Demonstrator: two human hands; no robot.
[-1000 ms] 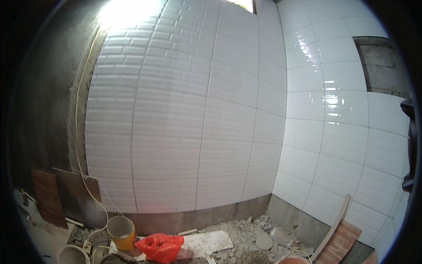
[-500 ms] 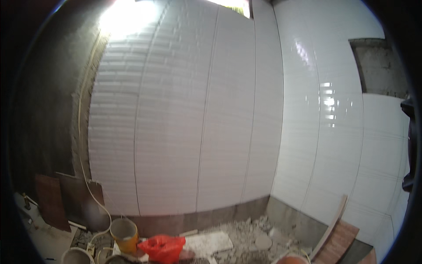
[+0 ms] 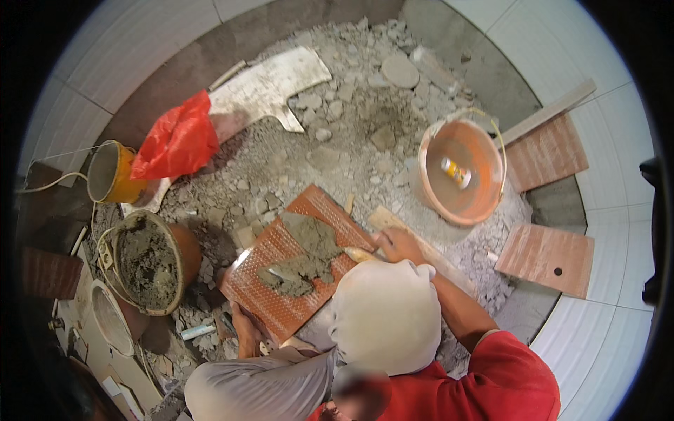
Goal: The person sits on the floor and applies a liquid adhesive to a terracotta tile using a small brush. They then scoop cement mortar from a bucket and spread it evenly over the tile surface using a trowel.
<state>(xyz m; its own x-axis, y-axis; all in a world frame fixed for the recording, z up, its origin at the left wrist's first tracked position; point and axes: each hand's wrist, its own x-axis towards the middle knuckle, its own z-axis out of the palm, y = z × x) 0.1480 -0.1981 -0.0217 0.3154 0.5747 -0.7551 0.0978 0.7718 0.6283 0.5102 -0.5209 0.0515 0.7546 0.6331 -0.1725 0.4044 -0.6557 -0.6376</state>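
Observation:
A reddish-brown tile (image 3: 309, 319) lies tilted in front of my knees, its dimpled face up. Wet grey mortar (image 3: 309, 242) covers its middle and upper part. My right hand (image 3: 397, 249) grips the wooden handle of a trowel (image 3: 358, 254), whose blade is in the mortar and partly coated with it. At the tile's lower left edge, my left hand (image 3: 246, 333) holds the tile, some fingers hidden beneath it. Left of the tile stands a bucket of mortar (image 3: 147, 263). My grey-trousered knee (image 3: 386, 316) hides part of the tile's right side.
Rubble (image 3: 351, 140) covers the floor. An orange bucket (image 3: 461, 172) at right holds a small container. Cut tiles (image 3: 547, 258) lean on the right wall. A red plastic bag (image 3: 179, 140), yellow bucket (image 3: 112, 175) and white board (image 3: 274, 81) lie far left. A pale bucket (image 3: 112, 316) stands near left.
My view has swung down from the tiled walls to the floor. Both hands, the tile, the trowel and the mortar bucket have come into view.

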